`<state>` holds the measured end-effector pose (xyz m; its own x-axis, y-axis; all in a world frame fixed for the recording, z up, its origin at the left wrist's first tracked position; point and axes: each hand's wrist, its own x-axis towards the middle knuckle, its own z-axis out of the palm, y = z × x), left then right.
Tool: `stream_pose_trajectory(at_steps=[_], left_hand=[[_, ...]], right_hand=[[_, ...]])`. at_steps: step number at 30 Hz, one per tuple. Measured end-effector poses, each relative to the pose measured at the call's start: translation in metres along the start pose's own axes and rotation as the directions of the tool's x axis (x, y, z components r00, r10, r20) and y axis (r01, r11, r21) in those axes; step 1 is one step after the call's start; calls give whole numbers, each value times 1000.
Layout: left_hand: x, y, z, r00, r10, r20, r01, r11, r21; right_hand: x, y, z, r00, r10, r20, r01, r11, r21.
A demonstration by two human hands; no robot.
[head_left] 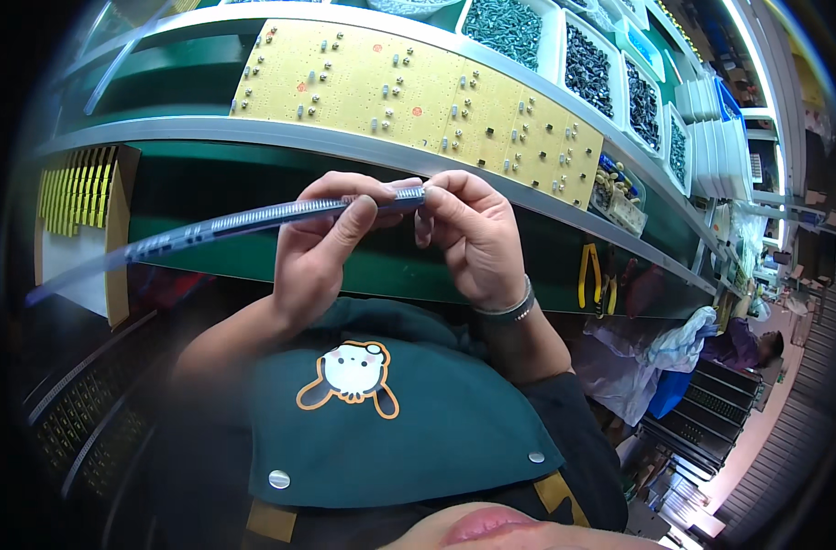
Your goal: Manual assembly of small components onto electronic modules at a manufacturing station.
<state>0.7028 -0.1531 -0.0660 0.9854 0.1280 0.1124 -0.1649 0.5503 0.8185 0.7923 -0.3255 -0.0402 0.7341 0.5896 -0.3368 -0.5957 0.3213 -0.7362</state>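
Note:
My left hand is closed around a long, clear plastic component tube with a row of small parts inside. From my hand the tube slants down to the left, its far end hanging free. At the tube's right end, the thumb and fingers of my right hand pinch together; whether they hold the tip or a small part is too small to tell. Beyond both hands lies a yellow circuit board panel on the metal rails, dotted with small grey, metallic and black components.
White bins of green parts and dark parts line the far right. Yellow-handled pliers hang near the table's right edge. On the left stands a cardboard box with yellow strips. A metal rail crosses beyond my hands.

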Motion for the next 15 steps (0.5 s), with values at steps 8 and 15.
stream_pose_trajectory(at_steps=[8, 15], left_hand=[[-1, -5, 0, 999, 8, -40, -14, 991, -136], [-1, -5, -7, 1000, -15, -8, 14, 996, -90]], right_hand=[[56, -37, -23, 365, -667, 649, 142, -649, -747], [80, -65, -54, 540, -668, 513, 301, -415, -858]])
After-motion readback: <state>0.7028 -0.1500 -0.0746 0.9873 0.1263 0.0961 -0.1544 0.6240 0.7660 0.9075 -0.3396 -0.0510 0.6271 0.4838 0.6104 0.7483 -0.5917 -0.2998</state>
